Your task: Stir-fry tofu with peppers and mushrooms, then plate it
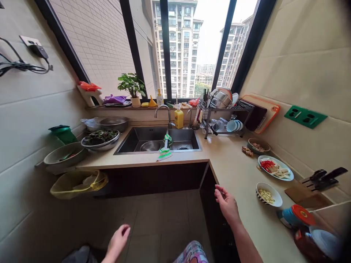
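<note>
White bowl [269,194] is sitting near my open, empty right hand [227,204]; my left hand [118,241] is also open, empty. Careless reaching is risking spillage.

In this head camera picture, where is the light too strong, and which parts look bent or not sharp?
Head view: the sky in the window is overexposed to nearly white; the wide lens bends the counter and the tiled wall toward the edges; the right hand and left hand stay fairly sharp; the top right corner darkens.
</note>
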The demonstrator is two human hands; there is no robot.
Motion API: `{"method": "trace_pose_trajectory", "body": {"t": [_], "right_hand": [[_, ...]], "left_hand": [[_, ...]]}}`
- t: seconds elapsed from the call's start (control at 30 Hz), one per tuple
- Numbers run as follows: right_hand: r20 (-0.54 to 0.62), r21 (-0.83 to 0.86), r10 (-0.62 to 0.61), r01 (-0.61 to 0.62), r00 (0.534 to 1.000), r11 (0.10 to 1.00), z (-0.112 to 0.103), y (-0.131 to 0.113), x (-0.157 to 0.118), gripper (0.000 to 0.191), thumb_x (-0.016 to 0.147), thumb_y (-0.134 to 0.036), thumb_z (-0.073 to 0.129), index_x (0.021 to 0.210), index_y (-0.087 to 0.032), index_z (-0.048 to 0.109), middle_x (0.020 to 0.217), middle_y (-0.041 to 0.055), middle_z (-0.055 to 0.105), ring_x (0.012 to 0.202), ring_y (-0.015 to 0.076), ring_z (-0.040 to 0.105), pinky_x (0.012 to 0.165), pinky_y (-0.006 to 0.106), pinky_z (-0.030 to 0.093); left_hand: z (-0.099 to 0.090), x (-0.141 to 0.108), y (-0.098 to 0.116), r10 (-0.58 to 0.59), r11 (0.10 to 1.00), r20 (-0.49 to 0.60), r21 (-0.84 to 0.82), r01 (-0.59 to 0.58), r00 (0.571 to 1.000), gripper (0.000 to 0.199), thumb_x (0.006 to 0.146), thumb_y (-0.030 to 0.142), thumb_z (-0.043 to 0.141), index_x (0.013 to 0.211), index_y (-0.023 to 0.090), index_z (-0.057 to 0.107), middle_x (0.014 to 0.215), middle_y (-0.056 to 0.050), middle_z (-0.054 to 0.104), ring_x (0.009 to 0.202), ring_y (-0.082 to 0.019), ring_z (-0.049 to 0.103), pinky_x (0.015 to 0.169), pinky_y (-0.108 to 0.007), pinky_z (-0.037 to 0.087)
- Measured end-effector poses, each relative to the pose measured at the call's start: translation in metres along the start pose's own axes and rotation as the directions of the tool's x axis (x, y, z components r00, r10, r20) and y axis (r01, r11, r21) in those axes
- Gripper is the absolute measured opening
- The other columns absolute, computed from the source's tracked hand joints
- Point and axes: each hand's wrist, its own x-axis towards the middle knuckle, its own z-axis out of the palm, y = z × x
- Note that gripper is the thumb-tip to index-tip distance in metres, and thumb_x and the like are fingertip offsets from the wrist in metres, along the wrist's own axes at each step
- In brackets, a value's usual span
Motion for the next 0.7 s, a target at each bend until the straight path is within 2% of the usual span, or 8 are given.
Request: {"method": "trace_pose_trajectory", "body": {"t": [0.07,0.2,0.3,0.4,0.47,0.53,0.63,0.7], "right_hand": [[-0.059,-0.123,0.005,-0.012,0.998,0.992,-0.011,-0.005,0.076,0.048,0.083,-0.048,0.044,0.111,-0.013,0.063,0.093,0.0121,0.069,0.083,0.0246,0.066,0.077,0.037,0.052],[-0.117,-0.355,-0.041,-0.003,0.992,0.935,-0.017,-0.015,0.236,0.043,0.087,-0.033,0.048,0.124,-0.011,0.055,0.127,0.0169,0.055,0.110,0.0260,0.056,0.099,0.039,0.039],[-0.115,-0.479,-0.029,-0.030,0.993,0.877,-0.005,-0.020,0.348,0.043,0.089,-0.027,0.052,0.129,-0.011,0.050,0.132,0.0183,0.050,0.122,0.0285,0.047,0.102,0.043,0.036],[-0.117,-0.553,0.027,-0.087,0.993,0.829,0.013,-0.018,0.436,0.039,0.090,-0.029,0.056,0.125,-0.013,0.051,0.126,0.0141,0.055,0.117,0.0275,0.051,0.098,0.048,0.041],[-0.110,-0.582,0.079,-0.129,0.991,0.803,0.024,-0.013,0.477,0.036,0.090,-0.034,0.058,0.121,-0.015,0.053,0.119,0.0102,0.058,0.109,0.0250,0.056,0.093,0.048,0.045],[-0.100,-0.598,0.139,-0.171,0.985,0.783,0.033,-0.005,0.503,0.035,0.090,-0.035,0.057,0.119,-0.015,0.054,0.113,0.0087,0.061,0.100,0.0229,0.060,0.089,0.046,0.048],[-0.093,-0.594,0.197,-0.213,0.976,0.776,0.043,0.006,0.519,0.033,0.091,-0.035,0.056,0.116,-0.015,0.055,0.107,0.0075,0.062,0.095,0.0215,0.061,0.087,0.045,0.049],[-0.094,-0.560,0.198,-0.217,0.976,0.800,0.045,0.008,0.521,0.031,0.092,-0.037,0.055,0.112,-0.015,0.057,0.105,0.0070,0.063,0.094,0.0208,0.061,0.087,0.044,0.048]], "left_hand": [[0.015,0.072,0.042,0.104,0.993,0.041,-0.063,-0.101,0.994,0.010,0.085,0.021,0.055,0.086,0.017,0.064,0.089,-0.003,0.069,0.086,-0.018,0.067,0.083,-0.031,0.054],[0.052,0.188,0.131,0.300,0.937,0.007,-0.188,-0.294,0.954,0.033,0.084,0.037,0.045,0.107,0.018,0.060,0.107,-0.006,0.066,0.101,-0.019,0.064,0.094,-0.031,0.049],[0.071,0.246,0.184,0.337,0.918,-0.072,-0.196,-0.344,0.939,0.040,0.080,0.038,0.045,0.111,0.017,0.059,0.110,-0.010,0.064,0.104,-0.024,0.062,0.096,-0.038,0.048],[0.078,0.286,0.215,0.333,0.922,-0.161,-0.150,-0.356,0.929,0.043,0.077,0.034,0.046,0.113,0.014,0.060,0.110,-0.015,0.062,0.108,-0.030,0.059,0.098,-0.047,0.045],[0.079,0.306,0.223,0.339,0.932,-0.186,-0.067,-0.356,0.922,0.043,0.076,0.030,0.047,0.113,0.014,0.061,0.110,-0.017,0.062,0.106,-0.032,0.059,0.095,-0.048,0.046],[0.080,0.321,0.225,0.342,0.940,-0.146,0.054,-0.338,0.928,0.039,0.076,0.028,0.047,0.110,0.018,0.064,0.110,-0.016,0.063,0.101,-0.032,0.061,0.087,-0.048,0.049],[0.078,0.339,0.220,0.331,0.927,-0.035,0.201,-0.318,0.943,0.032,0.076,0.028,0.047,0.099,0.026,0.069,0.101,-0.011,0.069,0.098,-0.034,0.062,0.079,-0.048,0.049],[0.073,0.349,0.216,0.311,0.929,0.001,0.211,-0.304,0.950,0.028,0.075,0.031,0.046,0.087,0.030,0.071,0.091,-0.007,0.071,0.096,-0.034,0.062,0.078,-0.049,0.048]]}}
